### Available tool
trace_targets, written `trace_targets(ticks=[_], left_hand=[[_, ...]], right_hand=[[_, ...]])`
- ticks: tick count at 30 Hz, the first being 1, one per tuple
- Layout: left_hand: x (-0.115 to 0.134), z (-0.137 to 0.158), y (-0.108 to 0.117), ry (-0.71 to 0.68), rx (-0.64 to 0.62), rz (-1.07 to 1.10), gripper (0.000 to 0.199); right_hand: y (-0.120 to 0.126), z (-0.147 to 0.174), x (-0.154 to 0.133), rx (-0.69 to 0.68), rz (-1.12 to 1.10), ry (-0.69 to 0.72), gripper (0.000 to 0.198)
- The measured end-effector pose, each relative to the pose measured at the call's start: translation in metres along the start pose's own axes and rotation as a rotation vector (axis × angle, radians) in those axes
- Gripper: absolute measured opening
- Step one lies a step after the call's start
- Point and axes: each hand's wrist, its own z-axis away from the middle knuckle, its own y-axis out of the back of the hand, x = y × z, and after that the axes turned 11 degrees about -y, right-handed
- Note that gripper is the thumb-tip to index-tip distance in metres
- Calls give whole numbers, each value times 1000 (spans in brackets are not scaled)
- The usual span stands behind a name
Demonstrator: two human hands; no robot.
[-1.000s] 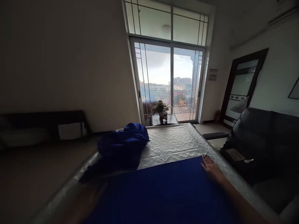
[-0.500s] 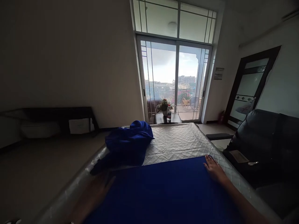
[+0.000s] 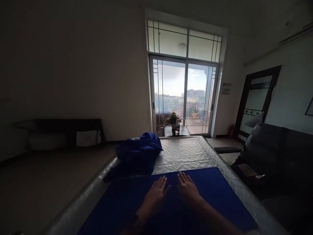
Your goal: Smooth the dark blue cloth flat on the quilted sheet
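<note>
A flat blue cloth (image 3: 212,195) lies spread over the near part of a silvery quilted cover (image 3: 195,151). My left hand (image 3: 156,192) rests on the cloth near its far edge, palm down with the fingers stretched out. Beside it, a little to the right, my right hand (image 3: 187,187) lies just as flat, fingers extended and the hand empty. The two hands are close together but apart. Beyond my left hand a crumpled heap of blue cloth (image 3: 139,151) sits on the cover's far left.
Past the cover's far edge stands a small table (image 3: 168,131) with a potted plant (image 3: 173,119) and a bottle (image 3: 177,125). A black sofa (image 3: 281,153) is on the right. A dark low stand (image 3: 69,133) lines the left wall, and sliding glass doors (image 3: 168,94) close the back.
Both hands have moved inward over the cloth, the left one rightward from the left edge and the right one leftward from the far right corner. The view has tilted up slightly.
</note>
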Motion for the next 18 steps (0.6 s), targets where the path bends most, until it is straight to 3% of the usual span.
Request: trace_targets(ticks=[2, 5, 11, 15, 18], left_hand=[[23, -7, -6, 30, -63, 42, 72], [39, -6, -7, 80, -71, 47, 78], [45, -4, 6, 83, -89, 24, 75], [15, 35, 8, 113, -129, -12, 76], [-43, 99, 3, 160, -56, -82, 69]], right_hand=[[-15, 3, -19, -33, -54, 63, 61], [-28, 9, -25, -37, -131, 100, 64], [-14, 17, -27, -57, -248, 86, 64], [6, 25, 3, -113, -236, -33, 73], [16, 42, 73, -103, -193, -160, 73]])
